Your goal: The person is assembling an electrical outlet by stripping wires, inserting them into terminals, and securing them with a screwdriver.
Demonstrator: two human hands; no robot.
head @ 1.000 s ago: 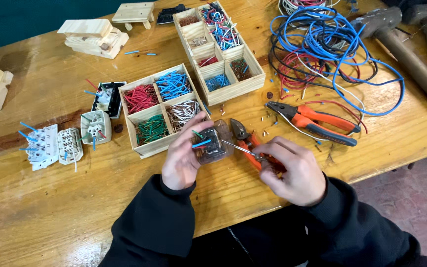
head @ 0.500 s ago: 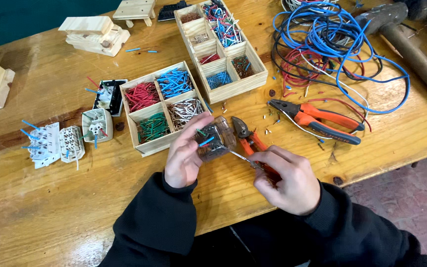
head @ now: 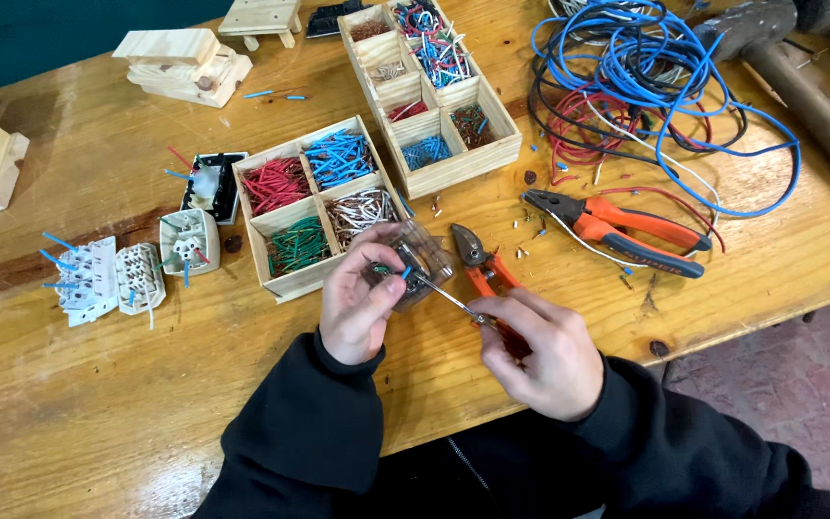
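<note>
Varnished wooden workbench (head: pixel 98 404), glossy, scuffed and stained in patches. Raw, matt pale wood on the four-compartment tray (head: pixel 285 279) and the longer divided tray (head: pixel 453 168), likewise on the stacked wooden blocks (head: pixel 180 62). Clear, shiny plastic on the small module (head: pixel 425 264) gripped in the left hand (head: pixel 357 308); thin bright metal shaft on the screwdriver (head: pixel 453 300) in the right hand (head: pixel 540 351). Smooth plastic insulation on the blue and red cable coil (head: pixel 646 86). Dull dark metal jaws and glossy orange grips on the pliers (head: pixel 617 226). Matt white plastic on the socket inserts (head: pixel 108 279). Soft black cloth sleeves (head: pixel 290 432)
</note>
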